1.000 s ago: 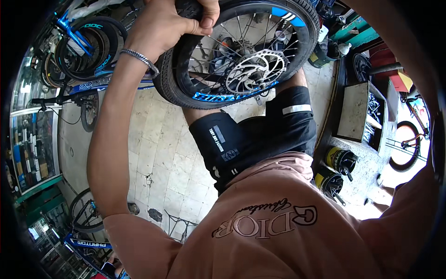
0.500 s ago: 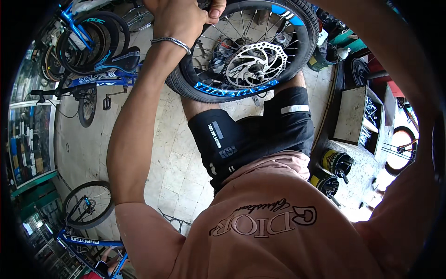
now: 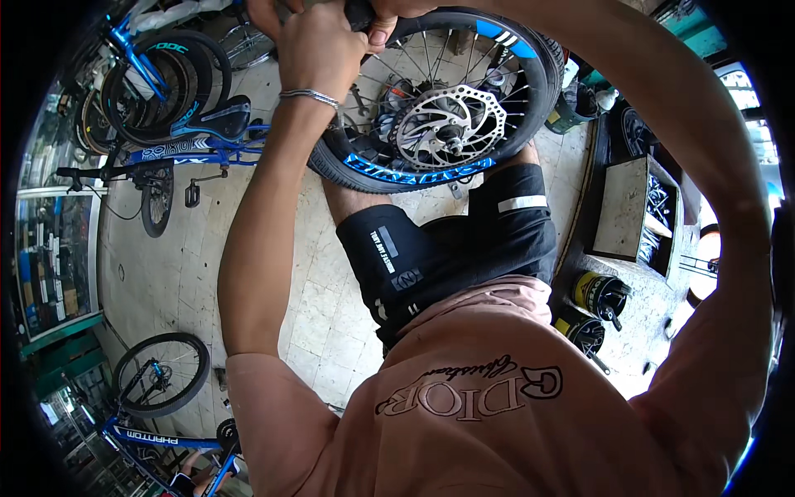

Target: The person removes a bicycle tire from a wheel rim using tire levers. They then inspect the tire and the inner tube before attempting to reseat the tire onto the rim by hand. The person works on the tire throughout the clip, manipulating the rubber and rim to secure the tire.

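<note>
Bike shop floor (image 3: 273,282) below. Wheel (image 3: 439,108) upright at top centre of frame, rim edge-up. Left hand (image 3: 319,50) clenched on tyre top; right hand (image 3: 397,10) beside it, grip mostly cut off, can't tell.

Pale tiled floor (image 3: 178,273), worn and daylit. Blue bicycles parked at nine o'clock (image 3: 157,153) and seven o'clock (image 3: 153,414). Wooden parts box (image 3: 633,211) and two yellow-black cans (image 3: 598,291) at three o'clock.
</note>
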Available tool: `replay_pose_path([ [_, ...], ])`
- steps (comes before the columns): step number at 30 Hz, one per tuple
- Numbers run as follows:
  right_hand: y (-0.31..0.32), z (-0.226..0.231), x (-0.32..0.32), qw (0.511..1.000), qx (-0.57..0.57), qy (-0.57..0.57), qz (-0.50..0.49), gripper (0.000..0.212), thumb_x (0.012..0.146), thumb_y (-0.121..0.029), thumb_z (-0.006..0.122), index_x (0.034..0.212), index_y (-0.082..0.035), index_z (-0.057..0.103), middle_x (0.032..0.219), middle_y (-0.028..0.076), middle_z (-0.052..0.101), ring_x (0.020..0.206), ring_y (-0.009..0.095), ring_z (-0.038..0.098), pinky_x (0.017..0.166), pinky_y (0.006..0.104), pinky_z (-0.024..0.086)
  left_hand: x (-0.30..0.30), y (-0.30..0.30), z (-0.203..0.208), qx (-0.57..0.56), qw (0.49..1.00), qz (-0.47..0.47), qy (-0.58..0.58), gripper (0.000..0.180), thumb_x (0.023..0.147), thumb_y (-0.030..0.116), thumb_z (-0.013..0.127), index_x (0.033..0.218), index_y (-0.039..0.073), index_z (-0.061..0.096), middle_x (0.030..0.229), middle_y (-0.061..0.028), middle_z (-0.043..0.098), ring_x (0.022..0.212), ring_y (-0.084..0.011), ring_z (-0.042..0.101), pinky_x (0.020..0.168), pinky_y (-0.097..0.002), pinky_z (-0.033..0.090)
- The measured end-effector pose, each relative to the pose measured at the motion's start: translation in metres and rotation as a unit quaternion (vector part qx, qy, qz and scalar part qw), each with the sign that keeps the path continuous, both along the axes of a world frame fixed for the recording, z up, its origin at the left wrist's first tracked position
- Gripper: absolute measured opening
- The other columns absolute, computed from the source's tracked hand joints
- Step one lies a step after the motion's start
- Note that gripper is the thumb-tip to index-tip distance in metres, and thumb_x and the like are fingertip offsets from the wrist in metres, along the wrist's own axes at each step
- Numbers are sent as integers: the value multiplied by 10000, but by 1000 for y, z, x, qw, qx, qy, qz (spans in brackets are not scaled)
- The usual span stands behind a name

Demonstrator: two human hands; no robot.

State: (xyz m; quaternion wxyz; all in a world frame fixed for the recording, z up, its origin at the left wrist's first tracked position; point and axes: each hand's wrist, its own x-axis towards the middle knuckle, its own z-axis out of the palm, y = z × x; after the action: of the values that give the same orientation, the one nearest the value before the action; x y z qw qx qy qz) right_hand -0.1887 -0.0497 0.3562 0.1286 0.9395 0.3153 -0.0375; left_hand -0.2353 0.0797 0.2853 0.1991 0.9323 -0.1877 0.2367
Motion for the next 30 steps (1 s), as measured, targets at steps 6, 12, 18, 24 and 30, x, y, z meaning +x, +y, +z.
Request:
replay_pose_path([
  [6, -16, 63, -54, 989, 56, 134, 14, 629, 618, -496, 841, 889, 55, 705, 863, 196, 699, 820, 310, 674, 708, 385, 507, -7, 29, 50, -152, 919, -237, 275, 599, 558, 69, 883, 1082, -74, 631, 964, -66, 680, 871, -122, 606, 833, -284, 495],
  [12, -48, 66, -54, 926, 250, 281, -37, 465, 728, -369, 781, 930, 42, 703, 881, 177, 713, 793, 285, 686, 711, 365, 519, 1, 24, 73, -1, 952, -240, 190, 657, 569, 66, 877, 1148, -71, 599, 1001, -106, 672, 911, -148, 622, 871, -300, 492],
  [18, -61, -95, -15, 865, 390, 200, -244, 496, 681, -237, 826, 1082, 16, 683, 928, 193, 706, 859, 262, 691, 827, 344, 543, 13, -11, -52, -103, 993, -15, -59, 710, 609, 69, 854, 1236, 66, 519, 1067, -97, 540, 938, -258, 579, 854, -348, 495],
  [24, 13, -236, 0, 736, 528, 254, -338, 346, 651, -172, 741, 860, 93, 666, 844, 269, 675, 844, 364, 693, 761, 403, 569, 1, 32, -271, -763, 477, 23, 436, 270, 951, 276, 573, 1191, 153, 554, 953, 17, 554, 834, -90, 538, 735, -272, 444],
  [30, 16, -316, 19, 626, 640, 305, -326, 571, 932, -503, 508, 922, 48, 656, 823, 318, 632, 873, 495, 609, 827, 512, 481, 46, 24, -254, -734, 454, 53, 502, 734, 904, 624, 493, 1408, 102, 386, 1428, -82, 416, 1286, -253, 426, 1081, -446, 336],
])
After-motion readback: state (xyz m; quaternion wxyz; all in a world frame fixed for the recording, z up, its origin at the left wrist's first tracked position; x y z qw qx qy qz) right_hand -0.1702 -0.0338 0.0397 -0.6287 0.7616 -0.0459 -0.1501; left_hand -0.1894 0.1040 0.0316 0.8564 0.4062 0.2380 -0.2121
